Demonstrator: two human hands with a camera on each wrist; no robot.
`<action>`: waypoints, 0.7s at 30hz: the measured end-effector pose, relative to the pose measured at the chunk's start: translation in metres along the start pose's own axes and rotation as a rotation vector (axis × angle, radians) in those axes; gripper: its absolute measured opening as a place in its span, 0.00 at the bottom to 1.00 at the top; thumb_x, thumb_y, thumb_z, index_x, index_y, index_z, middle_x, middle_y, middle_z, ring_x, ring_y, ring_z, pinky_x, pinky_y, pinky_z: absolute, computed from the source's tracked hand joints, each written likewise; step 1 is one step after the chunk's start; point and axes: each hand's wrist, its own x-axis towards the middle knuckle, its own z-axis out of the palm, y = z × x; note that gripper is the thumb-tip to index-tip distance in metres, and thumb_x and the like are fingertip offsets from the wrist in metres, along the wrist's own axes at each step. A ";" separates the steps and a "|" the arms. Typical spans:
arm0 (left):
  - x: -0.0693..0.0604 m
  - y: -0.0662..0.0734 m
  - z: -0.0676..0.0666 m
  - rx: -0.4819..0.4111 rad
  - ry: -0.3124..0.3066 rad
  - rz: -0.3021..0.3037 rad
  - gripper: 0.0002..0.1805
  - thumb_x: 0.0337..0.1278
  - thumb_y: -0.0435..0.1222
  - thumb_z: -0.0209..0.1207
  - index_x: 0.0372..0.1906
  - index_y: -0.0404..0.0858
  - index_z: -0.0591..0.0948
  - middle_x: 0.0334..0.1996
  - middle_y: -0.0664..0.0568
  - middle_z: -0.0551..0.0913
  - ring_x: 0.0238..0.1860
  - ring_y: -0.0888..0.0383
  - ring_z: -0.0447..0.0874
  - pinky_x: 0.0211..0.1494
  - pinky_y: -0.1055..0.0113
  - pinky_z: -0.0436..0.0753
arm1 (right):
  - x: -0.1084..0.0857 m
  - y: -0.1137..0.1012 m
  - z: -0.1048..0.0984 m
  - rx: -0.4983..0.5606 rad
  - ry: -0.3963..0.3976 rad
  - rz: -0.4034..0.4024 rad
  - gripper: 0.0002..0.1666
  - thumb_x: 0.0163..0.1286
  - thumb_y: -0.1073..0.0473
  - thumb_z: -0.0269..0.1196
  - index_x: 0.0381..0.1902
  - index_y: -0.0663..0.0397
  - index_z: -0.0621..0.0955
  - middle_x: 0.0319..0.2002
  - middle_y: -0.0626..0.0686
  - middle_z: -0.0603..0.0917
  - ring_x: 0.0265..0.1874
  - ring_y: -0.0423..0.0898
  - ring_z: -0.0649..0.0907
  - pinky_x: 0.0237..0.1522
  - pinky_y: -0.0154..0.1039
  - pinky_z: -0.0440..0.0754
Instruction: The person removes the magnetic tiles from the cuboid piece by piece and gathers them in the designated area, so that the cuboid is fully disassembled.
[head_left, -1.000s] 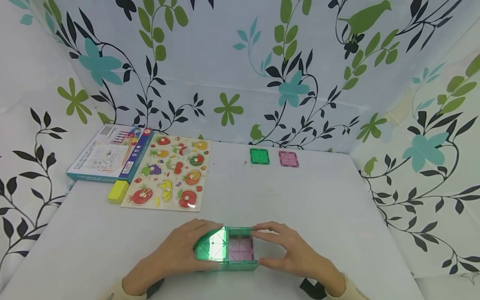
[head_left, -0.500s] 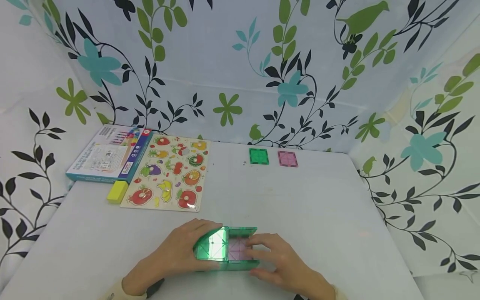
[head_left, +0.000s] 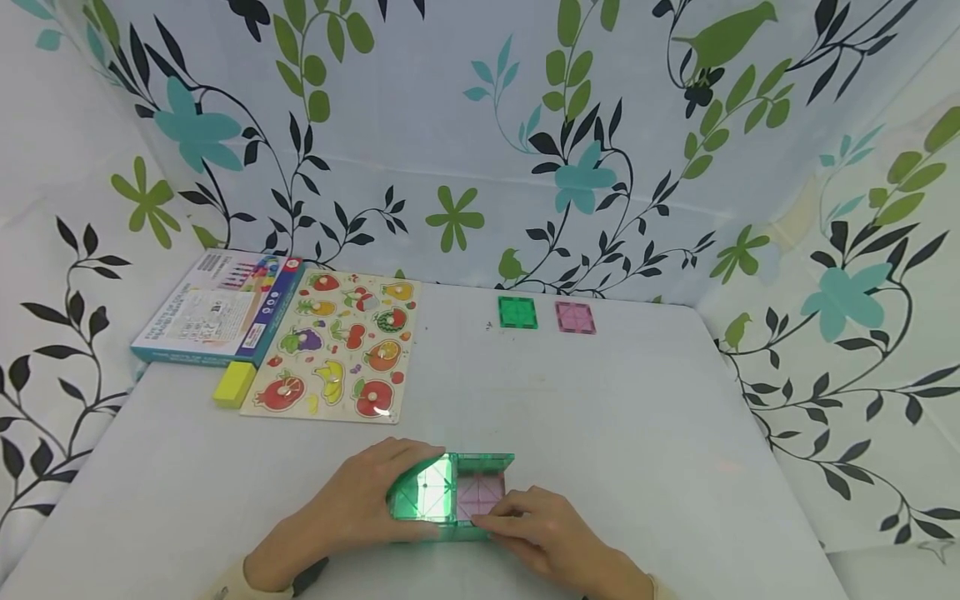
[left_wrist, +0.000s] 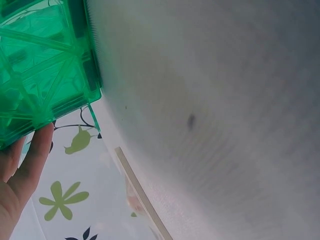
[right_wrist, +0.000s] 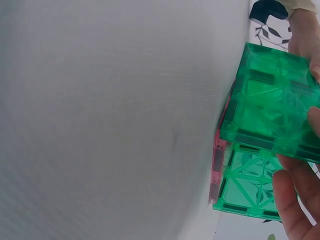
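A box-like build of see-through magnetic tiles stands on the table. Its left part has a green top [head_left: 432,489] with a bright glare; the right part is uncovered and shows a pink tile [head_left: 478,493] as its floor. My left hand [head_left: 360,496] grips the left part, thumb on the near side and fingers at the far side. My right hand [head_left: 551,531] pinches the near green wall tile [right_wrist: 270,100] at its right end, thumb outside and fingers inside. The far green wall [head_left: 486,462] stands upright, and the right end is unwalled.
Toward the back lie a loose green tile [head_left: 518,312] and a pink tile [head_left: 575,317]. A fruit puzzle board [head_left: 348,354], a flat box [head_left: 217,308] and a yellow block [head_left: 236,384] are at the left. Patterned cloth [head_left: 450,125] hangs behind the table.
My right hand has moved from spanning the right end of both walls to the near wall, leftward and toward me, and now pinches it. My left hand keeps its hold.
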 end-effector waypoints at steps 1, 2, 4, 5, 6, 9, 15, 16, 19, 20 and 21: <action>0.000 0.000 0.000 -0.001 -0.001 -0.001 0.45 0.40 0.67 0.73 0.67 0.57 0.78 0.59 0.65 0.82 0.57 0.63 0.80 0.56 0.58 0.87 | 0.000 0.000 0.000 0.000 0.001 0.001 0.14 0.71 0.59 0.67 0.54 0.47 0.88 0.42 0.41 0.86 0.31 0.32 0.79 0.41 0.15 0.72; 0.000 0.000 0.000 0.000 -0.002 -0.002 0.45 0.40 0.68 0.73 0.67 0.57 0.78 0.59 0.65 0.82 0.57 0.63 0.80 0.56 0.58 0.87 | 0.000 0.000 0.000 0.000 0.003 -0.001 0.14 0.71 0.59 0.66 0.54 0.47 0.88 0.42 0.41 0.85 0.31 0.32 0.79 0.41 0.15 0.73; 0.000 0.000 0.000 -0.002 -0.004 -0.002 0.45 0.40 0.68 0.73 0.67 0.57 0.78 0.59 0.65 0.82 0.57 0.62 0.80 0.56 0.57 0.87 | 0.000 0.000 0.000 -0.003 0.004 -0.003 0.15 0.71 0.59 0.66 0.54 0.47 0.88 0.41 0.42 0.85 0.30 0.32 0.79 0.40 0.15 0.72; 0.000 0.000 0.000 -0.003 -0.004 -0.002 0.45 0.40 0.68 0.73 0.67 0.57 0.78 0.60 0.65 0.82 0.57 0.62 0.80 0.56 0.57 0.87 | -0.001 0.000 0.000 -0.002 0.002 -0.001 0.15 0.71 0.59 0.66 0.54 0.47 0.88 0.41 0.41 0.85 0.30 0.32 0.78 0.40 0.15 0.72; 0.000 0.000 0.000 -0.003 -0.005 -0.003 0.45 0.40 0.68 0.72 0.67 0.57 0.78 0.59 0.65 0.82 0.57 0.62 0.80 0.56 0.57 0.87 | -0.001 0.000 -0.001 0.000 0.001 0.001 0.15 0.71 0.59 0.66 0.54 0.46 0.88 0.41 0.41 0.85 0.30 0.32 0.78 0.40 0.15 0.71; 0.000 0.000 0.000 -0.002 0.000 0.004 0.45 0.41 0.69 0.71 0.67 0.57 0.78 0.59 0.66 0.82 0.57 0.63 0.80 0.56 0.56 0.87 | -0.001 0.001 -0.001 0.018 0.001 0.002 0.15 0.72 0.60 0.65 0.55 0.47 0.88 0.41 0.42 0.85 0.29 0.32 0.77 0.40 0.14 0.71; 0.000 -0.001 0.001 -0.001 0.002 0.009 0.44 0.40 0.68 0.72 0.67 0.58 0.78 0.59 0.66 0.82 0.57 0.63 0.80 0.57 0.56 0.87 | -0.003 0.006 -0.005 0.061 0.035 0.003 0.13 0.73 0.63 0.64 0.52 0.53 0.88 0.39 0.43 0.85 0.28 0.33 0.78 0.39 0.14 0.73; 0.000 -0.001 0.001 -0.002 0.000 0.008 0.45 0.40 0.68 0.72 0.67 0.58 0.77 0.60 0.66 0.82 0.57 0.63 0.80 0.57 0.56 0.87 | -0.004 0.008 -0.007 0.076 0.040 0.016 0.13 0.73 0.64 0.64 0.52 0.54 0.88 0.38 0.44 0.85 0.28 0.33 0.78 0.39 0.14 0.73; 0.000 -0.001 0.000 -0.002 -0.006 0.003 0.45 0.41 0.69 0.72 0.67 0.58 0.77 0.60 0.67 0.81 0.57 0.63 0.80 0.57 0.56 0.87 | -0.007 0.012 -0.016 0.132 0.050 0.073 0.14 0.71 0.67 0.64 0.53 0.57 0.87 0.37 0.46 0.86 0.29 0.34 0.79 0.37 0.15 0.76; 0.000 -0.001 0.000 -0.002 -0.006 0.004 0.44 0.41 0.69 0.71 0.67 0.59 0.77 0.60 0.67 0.81 0.57 0.64 0.79 0.57 0.56 0.87 | -0.008 0.014 -0.020 0.151 0.049 0.100 0.16 0.70 0.68 0.65 0.54 0.58 0.87 0.37 0.46 0.86 0.29 0.34 0.79 0.37 0.16 0.77; 0.000 -0.001 0.000 -0.003 -0.004 0.006 0.44 0.41 0.69 0.71 0.67 0.59 0.77 0.60 0.67 0.81 0.57 0.64 0.79 0.57 0.56 0.87 | -0.009 0.016 -0.025 0.168 0.051 0.128 0.17 0.68 0.70 0.66 0.55 0.58 0.87 0.37 0.47 0.86 0.29 0.34 0.79 0.36 0.16 0.77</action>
